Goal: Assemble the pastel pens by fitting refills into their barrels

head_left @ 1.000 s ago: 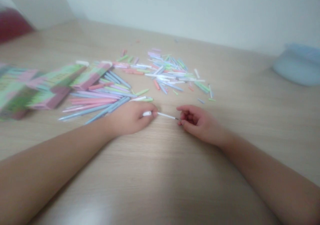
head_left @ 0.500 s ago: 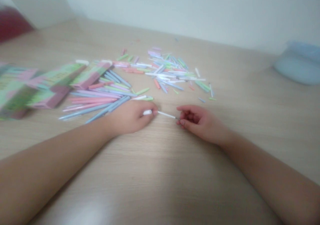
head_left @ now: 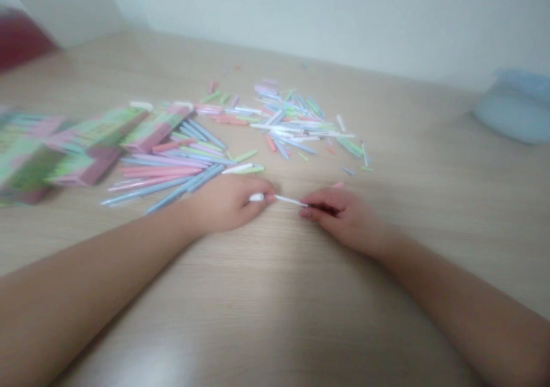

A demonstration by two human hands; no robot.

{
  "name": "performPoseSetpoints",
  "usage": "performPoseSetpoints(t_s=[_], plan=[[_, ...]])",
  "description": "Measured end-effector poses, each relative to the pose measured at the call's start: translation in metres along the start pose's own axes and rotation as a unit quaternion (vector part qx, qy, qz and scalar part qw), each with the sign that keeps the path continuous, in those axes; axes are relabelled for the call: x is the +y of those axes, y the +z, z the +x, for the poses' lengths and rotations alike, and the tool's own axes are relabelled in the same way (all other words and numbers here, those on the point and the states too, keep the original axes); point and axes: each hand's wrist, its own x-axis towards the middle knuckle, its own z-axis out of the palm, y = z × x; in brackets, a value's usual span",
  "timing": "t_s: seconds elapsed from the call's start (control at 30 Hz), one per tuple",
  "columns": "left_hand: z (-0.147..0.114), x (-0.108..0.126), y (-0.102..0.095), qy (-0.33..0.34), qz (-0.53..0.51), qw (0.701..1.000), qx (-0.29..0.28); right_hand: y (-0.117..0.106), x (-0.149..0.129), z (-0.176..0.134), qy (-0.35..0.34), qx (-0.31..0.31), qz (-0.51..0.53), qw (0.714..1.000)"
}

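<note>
My left hand [head_left: 230, 202] is closed around a white pen [head_left: 256, 197]; one blunt white end shows between thumb and forefinger. From its fingertips a thin white refill [head_left: 290, 200] reaches across to my right hand [head_left: 339, 212]. There, thumb and forefinger pinch the refill's far end, which they hide. Beyond my left hand lies a bundle of pastel pen barrels [head_left: 172, 172] in blue, pink, lilac and green. A small pink piece [head_left: 338, 185] shows just past the right knuckles. The picture is blurred.
A loose heap of small pastel and white pen parts [head_left: 292, 123] spreads over the wooden table [head_left: 258, 307]. Several green and pink boxes [head_left: 158, 126] lie to the left. A pale blue bag-like item [head_left: 511, 112] sits at the far right, near the wall [head_left: 344, 26].
My right fingers, looser before with the refill's dark tip showing, have closed over that end. Both hands have shifted very slightly; the pen parts on the table look unmoved.
</note>
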Motion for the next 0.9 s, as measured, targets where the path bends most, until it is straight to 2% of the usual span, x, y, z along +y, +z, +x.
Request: performPoseSetpoints(t_s=[0.13, 0.3, 0.47, 0.6, 0.73, 0.9], plan=[[0.000, 0.001, 0.000, -0.005, 0.008, 1.000, -0.007, -0.001, 0.001, 0.001, 0.008, 0.036, -0.011, 0.999], [0.001, 0.003, 0.000, -0.030, 0.036, 0.999, -0.017, 0.001, 0.005, 0.000, 0.036, 0.090, 0.065, 0.993], [0.002, 0.005, 0.001, -0.029, 0.051, 0.998, -0.016, 0.001, 0.002, -0.001, 0.010, 0.078, -0.008, 0.997], [0.002, 0.008, 0.001, -0.023, 0.068, 0.997, -0.025, 0.002, 0.000, -0.002, -0.035, 0.077, -0.050, 0.995], [0.004, 0.015, -0.001, -0.006, 0.105, 0.994, -0.041, 0.004, -0.009, -0.005, -0.083, 0.050, -0.078, 0.992], [0.005, 0.020, -0.002, 0.000, 0.134, 0.989, -0.056, 0.007, -0.022, -0.009, -0.091, 0.055, -0.107, 0.989]])
